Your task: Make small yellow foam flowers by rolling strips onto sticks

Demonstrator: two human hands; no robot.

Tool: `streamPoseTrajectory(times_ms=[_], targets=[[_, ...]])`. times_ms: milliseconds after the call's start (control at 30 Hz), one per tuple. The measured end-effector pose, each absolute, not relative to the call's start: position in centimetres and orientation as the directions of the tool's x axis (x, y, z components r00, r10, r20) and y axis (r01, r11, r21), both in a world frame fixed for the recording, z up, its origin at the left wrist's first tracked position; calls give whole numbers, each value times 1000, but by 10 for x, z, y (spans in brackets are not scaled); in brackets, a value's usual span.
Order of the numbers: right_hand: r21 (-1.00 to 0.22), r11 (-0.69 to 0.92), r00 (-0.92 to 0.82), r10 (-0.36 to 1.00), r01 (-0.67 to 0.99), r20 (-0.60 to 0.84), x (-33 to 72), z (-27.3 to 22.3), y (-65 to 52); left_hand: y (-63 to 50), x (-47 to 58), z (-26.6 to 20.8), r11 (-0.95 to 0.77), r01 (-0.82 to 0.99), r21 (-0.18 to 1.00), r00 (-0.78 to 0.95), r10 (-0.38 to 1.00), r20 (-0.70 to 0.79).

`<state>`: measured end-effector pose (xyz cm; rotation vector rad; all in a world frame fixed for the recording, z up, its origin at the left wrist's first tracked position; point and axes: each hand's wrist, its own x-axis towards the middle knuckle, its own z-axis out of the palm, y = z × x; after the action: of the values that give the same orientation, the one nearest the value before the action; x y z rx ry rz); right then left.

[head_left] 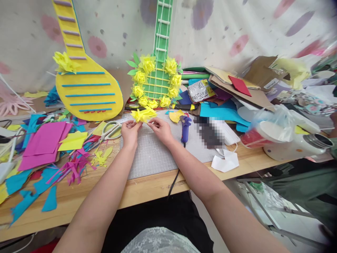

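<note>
The desk (89,195), cut off at left, bears a gray cutting mat (155,158). Over the mat's far left part, the left hand (130,133), nearly closed, pinches a yellow paper flower (142,115); the right hand (162,130), fingers bunched, is at its base, grip too small to tell.

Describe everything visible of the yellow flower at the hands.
The yellow flower is bright yellow, with pointed, petal-like ends, and looks like thin crepe paper. It spreads sideways near the far edge of the gray cutting mat, in front of the green guitar-shaped piece. The left hand pinches its near side; the right hand has its fingertips close by on the right, though whether they grip it is unclear. Its underside is hidden.
</note>
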<state>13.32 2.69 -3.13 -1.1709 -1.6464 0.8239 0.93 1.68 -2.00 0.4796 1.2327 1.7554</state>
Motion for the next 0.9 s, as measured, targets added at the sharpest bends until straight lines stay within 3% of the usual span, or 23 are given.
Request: streamPoseTrajectory(times_ms=[267, 567, 900], targets=[[-933, 300, -79, 954, 200, 290, 131, -32, 31, 16, 12, -18, -80, -456, 887, -472, 866, -165], [-995, -40, -71, 997, -94, -34, 124, -27, 29, 13, 14, -15, 3, -505, 863, -369, 903, -219], [-957, -238, -30, 971, -167, -236, 126, -21, 29, 11, 11, -10, 69, -484, 872, -254, 943, -215]])
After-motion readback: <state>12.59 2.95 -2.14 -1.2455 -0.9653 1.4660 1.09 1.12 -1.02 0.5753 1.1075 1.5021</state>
